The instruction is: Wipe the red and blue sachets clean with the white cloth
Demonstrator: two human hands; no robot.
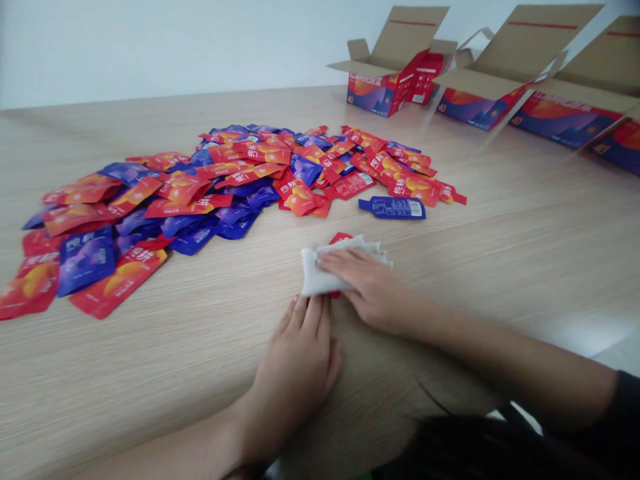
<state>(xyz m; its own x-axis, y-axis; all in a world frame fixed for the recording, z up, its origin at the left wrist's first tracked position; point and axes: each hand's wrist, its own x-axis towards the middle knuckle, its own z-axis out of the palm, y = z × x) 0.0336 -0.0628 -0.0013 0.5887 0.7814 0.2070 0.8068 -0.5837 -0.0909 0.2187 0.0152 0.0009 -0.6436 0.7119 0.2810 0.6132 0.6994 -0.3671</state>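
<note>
My right hand lies flat with fingers stretched out on a white cloth, pressing it onto a red pouch whose corner shows beyond the cloth. My left hand rests palm down on the wooden table, fingers together and straight, its fingertips touching the near edge of the cloth and pouch. A single blue pouch lies just beyond the cloth. A wide heap of red and blue pouches spreads across the table to the left and behind.
Three open cardboard boxes with red and purple print stand at the back right: a small one, a middle one and a larger one. A pale wall runs behind the table.
</note>
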